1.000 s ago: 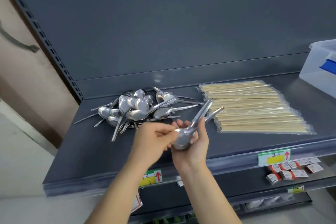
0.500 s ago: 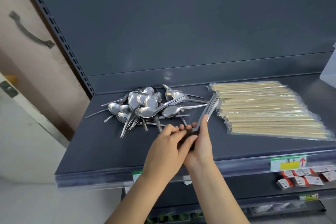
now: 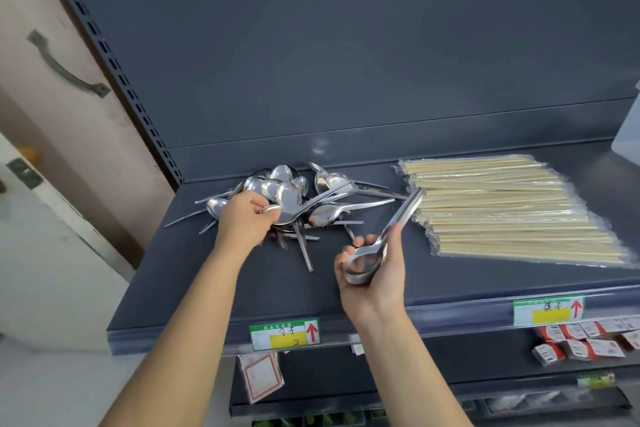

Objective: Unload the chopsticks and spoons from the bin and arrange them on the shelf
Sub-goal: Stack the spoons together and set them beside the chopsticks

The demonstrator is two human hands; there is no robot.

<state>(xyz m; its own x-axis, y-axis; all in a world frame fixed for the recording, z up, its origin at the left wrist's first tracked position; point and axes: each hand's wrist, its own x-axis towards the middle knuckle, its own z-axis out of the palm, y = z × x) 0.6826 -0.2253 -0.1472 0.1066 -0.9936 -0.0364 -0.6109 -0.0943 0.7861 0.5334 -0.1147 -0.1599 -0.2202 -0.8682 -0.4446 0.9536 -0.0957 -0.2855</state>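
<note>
Fingers pinch shiny steel spoon; right hand grips nested spoons.

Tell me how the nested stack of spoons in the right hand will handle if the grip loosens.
The stack of spoons looks like polished metal, so the pieces would probably slide apart easily. The right hand grips only the bowls while the long handles jut out unsupported, so they may fan out or tip. Rigid steel; unlikely to bend.
</note>
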